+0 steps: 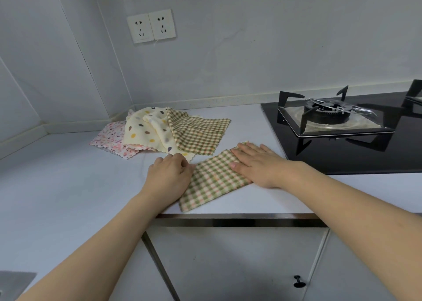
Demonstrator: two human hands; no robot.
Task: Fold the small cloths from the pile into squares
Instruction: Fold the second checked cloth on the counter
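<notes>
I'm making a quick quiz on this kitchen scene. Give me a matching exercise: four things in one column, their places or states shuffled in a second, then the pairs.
Things:
1. checked cloth
2. pink cloth
3. gas burner
4. sockets

Places or states:
A. on the wall
B. bottom of the pile
C. under both hands
D. right of the worktop, unlit

Pairs: 1-C, 2-B, 3-D, 4-A

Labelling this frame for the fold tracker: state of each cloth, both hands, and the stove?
Green checked cloth under the hands: folded into a strip, flat on the counter.
Second green checked cloth: unfolded, on the pile.
Cream dotted cloth: rumpled, unfolded.
Pink speckled cloth: unfolded, bottom of the pile.
Left hand: fingers curled at the strip's left edge.
Right hand: flat, pressing the strip.
Black gas stove burner: no flame visible.
</notes>
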